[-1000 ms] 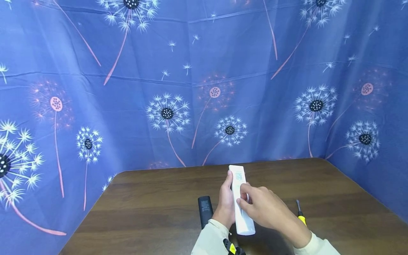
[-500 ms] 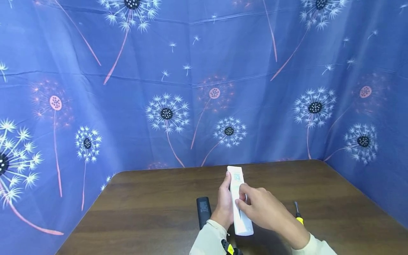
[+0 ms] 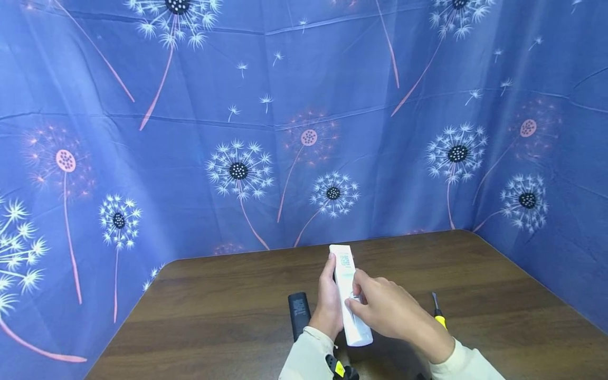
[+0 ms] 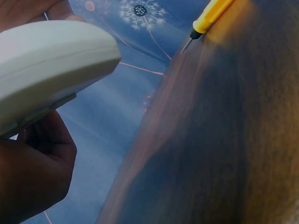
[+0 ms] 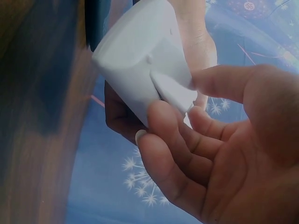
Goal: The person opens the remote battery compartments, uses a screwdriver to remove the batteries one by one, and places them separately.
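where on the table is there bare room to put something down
The table shows bare wood left of the black device, out to the table's left edge, and right of the screwdriver. Crowded: between those two, where the left grip and right grip hold the white device.

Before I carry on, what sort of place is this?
It looks like an indoor tabletop work area, perhaps a makeshift booth: a brown wood-grain table stands against a hanging blue dandelion-print cloth, and a yellow-handled screwdriver lies on the tabletop.
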The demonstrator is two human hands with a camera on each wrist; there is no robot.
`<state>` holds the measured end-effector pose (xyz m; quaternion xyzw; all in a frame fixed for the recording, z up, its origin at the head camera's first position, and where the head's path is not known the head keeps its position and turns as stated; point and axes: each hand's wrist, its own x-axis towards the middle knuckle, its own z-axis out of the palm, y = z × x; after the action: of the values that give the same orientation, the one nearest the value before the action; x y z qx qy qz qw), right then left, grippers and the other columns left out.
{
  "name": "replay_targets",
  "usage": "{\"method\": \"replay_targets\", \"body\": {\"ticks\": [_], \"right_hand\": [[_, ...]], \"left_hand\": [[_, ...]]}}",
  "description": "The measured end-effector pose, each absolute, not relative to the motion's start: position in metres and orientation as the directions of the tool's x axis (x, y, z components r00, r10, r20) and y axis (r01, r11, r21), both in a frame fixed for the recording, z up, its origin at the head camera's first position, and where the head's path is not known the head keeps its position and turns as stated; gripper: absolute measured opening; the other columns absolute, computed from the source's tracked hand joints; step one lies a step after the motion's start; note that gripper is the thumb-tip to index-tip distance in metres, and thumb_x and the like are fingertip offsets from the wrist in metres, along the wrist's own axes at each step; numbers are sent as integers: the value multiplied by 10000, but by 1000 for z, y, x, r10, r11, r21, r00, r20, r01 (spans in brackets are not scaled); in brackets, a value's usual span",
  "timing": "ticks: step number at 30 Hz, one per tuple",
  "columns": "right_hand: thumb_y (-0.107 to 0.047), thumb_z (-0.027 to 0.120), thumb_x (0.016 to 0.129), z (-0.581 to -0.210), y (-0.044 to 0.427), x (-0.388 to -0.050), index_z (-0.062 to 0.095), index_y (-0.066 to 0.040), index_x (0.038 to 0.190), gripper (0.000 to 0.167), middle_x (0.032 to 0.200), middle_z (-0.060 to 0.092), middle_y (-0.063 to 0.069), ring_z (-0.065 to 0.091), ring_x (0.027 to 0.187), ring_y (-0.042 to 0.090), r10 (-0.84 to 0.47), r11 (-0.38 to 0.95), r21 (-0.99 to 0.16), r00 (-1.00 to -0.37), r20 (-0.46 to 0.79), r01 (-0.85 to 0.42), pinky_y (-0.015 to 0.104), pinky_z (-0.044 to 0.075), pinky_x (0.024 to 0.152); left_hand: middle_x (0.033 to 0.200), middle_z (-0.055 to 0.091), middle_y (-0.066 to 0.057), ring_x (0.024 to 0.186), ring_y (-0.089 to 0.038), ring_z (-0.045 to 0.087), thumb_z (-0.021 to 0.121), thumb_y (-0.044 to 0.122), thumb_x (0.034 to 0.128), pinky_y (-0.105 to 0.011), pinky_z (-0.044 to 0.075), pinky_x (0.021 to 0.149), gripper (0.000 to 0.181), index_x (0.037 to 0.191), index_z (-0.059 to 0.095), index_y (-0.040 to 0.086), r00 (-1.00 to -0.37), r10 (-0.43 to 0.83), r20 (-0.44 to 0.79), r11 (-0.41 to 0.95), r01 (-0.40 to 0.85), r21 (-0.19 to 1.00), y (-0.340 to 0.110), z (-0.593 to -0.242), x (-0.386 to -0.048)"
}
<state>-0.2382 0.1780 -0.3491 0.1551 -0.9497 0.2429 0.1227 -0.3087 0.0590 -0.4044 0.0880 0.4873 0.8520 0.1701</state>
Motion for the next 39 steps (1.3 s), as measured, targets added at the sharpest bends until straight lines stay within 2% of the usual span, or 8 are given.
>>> {"method": "replay_targets", "body": {"ticks": [13, 26, 39], "right_hand": [[-215, 752, 888, -345, 175, -238, 538, -163, 899, 220, 639, 497, -90, 455, 525, 75, -190, 843, -452, -948, 256, -291, 262, 361, 457], [-230, 759, 897, -343, 171, -241, 608, -165, 933, 169, 656, 526, -88, 472, 538, 82, -162, 846, -457, -949, 269, -274, 280, 387, 471], [-206, 760, 893, -344, 173, -239, 618, -153, 940, 158, 671, 545, -92, 498, 547, 85, -171, 821, -494, -949, 267, -287, 268, 414, 471]], "left_hand": [[1141, 553, -95, 1000, -229, 542, 346, 753, 935, -355, 468, 823, 798, 1498, 372, 189, -924, 380, -37, -479, -230, 847, 60, -408, -305], [1264, 517, -102, 1067, -250, 510, 355, 753, 928, -383, 441, 864, 821, 1495, 390, 160, -930, 364, -53, -486, -239, 841, 59, -404, -311], [1234, 536, -102, 1078, -255, 510, 358, 731, 946, -390, 438, 880, 769, 1477, 413, 178, -937, 344, -59, -479, -229, 847, 62, -406, -311]]}}
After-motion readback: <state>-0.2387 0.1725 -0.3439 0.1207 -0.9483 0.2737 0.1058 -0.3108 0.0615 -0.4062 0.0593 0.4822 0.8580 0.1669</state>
